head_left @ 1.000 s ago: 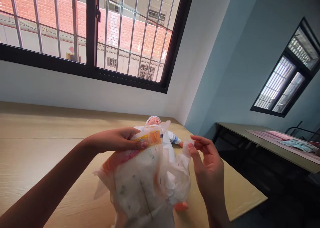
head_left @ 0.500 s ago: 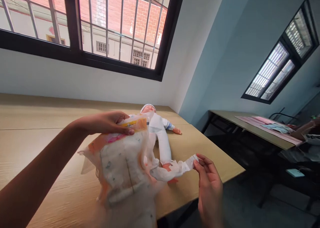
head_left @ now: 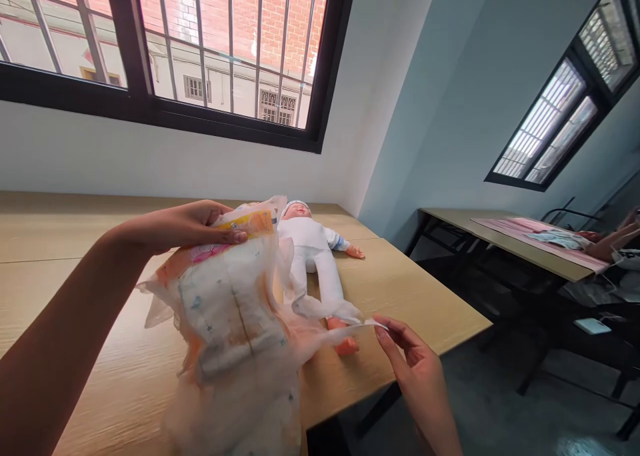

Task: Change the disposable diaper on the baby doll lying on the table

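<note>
A white diaper point(head_left: 235, 309) with an orange and yellow printed band hangs unfolded before me, its lower part blurred. My left hand point(head_left: 205, 228) pinches its top edge, thumb on the printed band. Out to the right, my right hand point(head_left: 410, 359) holds the tip of the diaper's side tab between thumb and fingers, and the thin side wing is stretched between the two hands. Behind the diaper, a baby doll point(head_left: 320, 256) in white clothes and a cap lies on its back, partly covered by the diaper, its bare feet toward me.
The doll lies on a light wooden table point(head_left: 400, 289) whose right edge slants away. Across a gap stands a second table point(head_left: 450, 223) with a pink striped cloth point(head_left: 500, 228). Another person's arm point(head_left: 617, 239) rests there. A barred window point(head_left: 240, 49) is ahead.
The diaper and my left hand have moved left, uncovering more of the doll. My right hand has shifted slightly left and down, and the side wing looks straighter.
</note>
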The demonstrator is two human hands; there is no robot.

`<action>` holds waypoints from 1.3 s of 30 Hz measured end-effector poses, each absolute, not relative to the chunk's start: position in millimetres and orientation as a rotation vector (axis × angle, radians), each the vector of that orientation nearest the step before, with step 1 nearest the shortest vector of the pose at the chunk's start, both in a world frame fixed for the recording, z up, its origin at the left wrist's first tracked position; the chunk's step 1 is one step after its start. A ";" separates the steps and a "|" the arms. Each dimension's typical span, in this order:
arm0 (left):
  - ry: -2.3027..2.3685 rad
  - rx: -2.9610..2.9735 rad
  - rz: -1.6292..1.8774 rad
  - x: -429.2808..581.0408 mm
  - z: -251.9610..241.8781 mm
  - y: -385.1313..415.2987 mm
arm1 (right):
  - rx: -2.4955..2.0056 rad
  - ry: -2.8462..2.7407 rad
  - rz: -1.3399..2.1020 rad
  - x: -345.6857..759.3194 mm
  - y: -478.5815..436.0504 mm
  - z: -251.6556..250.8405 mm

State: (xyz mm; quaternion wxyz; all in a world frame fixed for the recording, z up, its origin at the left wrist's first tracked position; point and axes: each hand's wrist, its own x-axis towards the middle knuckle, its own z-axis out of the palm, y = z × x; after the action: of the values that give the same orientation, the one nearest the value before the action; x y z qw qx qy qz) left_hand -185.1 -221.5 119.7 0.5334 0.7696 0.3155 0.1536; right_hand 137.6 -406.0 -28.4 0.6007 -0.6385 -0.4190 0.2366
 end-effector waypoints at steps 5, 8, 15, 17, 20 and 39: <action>0.759 1.767 0.419 -182.3 118.3 -222.5 | -1.562 -1.089 0.524 149.5 -404.2 -44.7; 0.742 1.717 0.473 -177.5 115.4 -222.2 | -1.573 -1.160 0.549 156.5 -399.6 -56.7; 0.639 1.713 0.436 -152.6 112.3 -239.5 | -1.629 -1.191 0.328 139.8 -389.2 -43.5; 0.635 1.782 0.399 -145.0 111.2 -248.6 | -1.572 -1.282 0.373 121.6 -388.3 -24.9; 0.672 1.937 0.356 -135.5 110.5 -264.1 | -1.343 -1.372 0.639 89.6 -388.6 5.8; 0.522 2.256 0.055 -136.1 122.8 -288.3 | -0.838 -0.926 1.123 38.3 -398.2 47.8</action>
State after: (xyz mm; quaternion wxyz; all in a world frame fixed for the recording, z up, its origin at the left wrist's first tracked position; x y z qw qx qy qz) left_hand -136.1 -288.3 122.8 0.4012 0.8922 0.2065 0.0218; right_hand 38.3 -398.2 47.8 0.6677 -0.3716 -0.4105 0.4976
